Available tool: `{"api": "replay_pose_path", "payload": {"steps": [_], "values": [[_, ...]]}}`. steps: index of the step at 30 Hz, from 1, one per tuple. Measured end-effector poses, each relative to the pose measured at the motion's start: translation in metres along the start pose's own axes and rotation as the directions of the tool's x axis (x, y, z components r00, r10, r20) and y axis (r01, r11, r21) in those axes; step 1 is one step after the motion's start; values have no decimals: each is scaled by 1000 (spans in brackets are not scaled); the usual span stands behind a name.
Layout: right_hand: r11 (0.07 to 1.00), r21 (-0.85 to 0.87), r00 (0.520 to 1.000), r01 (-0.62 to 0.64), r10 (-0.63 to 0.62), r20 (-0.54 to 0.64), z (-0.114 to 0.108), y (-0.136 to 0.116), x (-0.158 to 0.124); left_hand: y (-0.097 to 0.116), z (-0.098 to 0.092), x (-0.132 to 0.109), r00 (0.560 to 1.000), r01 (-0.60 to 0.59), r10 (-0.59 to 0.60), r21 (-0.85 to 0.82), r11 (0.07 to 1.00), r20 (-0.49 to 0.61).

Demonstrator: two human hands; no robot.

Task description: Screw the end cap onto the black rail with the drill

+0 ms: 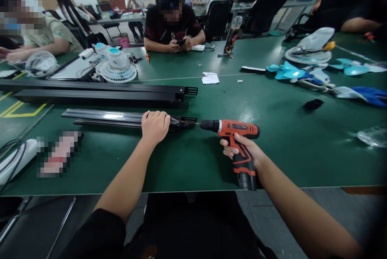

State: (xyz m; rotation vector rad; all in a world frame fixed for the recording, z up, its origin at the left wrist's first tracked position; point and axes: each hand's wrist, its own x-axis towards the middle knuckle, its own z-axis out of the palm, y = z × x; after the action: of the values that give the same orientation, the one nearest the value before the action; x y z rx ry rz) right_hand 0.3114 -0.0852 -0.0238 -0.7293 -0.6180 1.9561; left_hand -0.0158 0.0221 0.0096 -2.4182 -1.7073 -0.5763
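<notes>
My right hand is wrapped round the grip of an orange and black cordless drill. Its chuck points left, and a thin bit reaches the slotted end of a long black metal profile; whether the bit touches a screw there is too small to tell. My left hand clasps that profile near its right end, pressing it on the green table. A thinner dark bar lies along its near side. Just beyond lie more long black profiles with slotted ends.
White fan parts stand at the back left. Blue fan blades and another fan piece lie at the right, with a black ring nearer. A clear bottle is at the right edge. Across the table a person holds a phone.
</notes>
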Motion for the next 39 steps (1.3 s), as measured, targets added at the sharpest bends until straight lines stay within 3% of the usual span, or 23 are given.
{"api": "replay_pose_path", "payload": {"steps": [39], "values": [[1000, 1, 1000, -22, 22, 16, 3, -2, 0, -2, 1, 0, 1000, -24, 24, 29, 999, -13]]}}
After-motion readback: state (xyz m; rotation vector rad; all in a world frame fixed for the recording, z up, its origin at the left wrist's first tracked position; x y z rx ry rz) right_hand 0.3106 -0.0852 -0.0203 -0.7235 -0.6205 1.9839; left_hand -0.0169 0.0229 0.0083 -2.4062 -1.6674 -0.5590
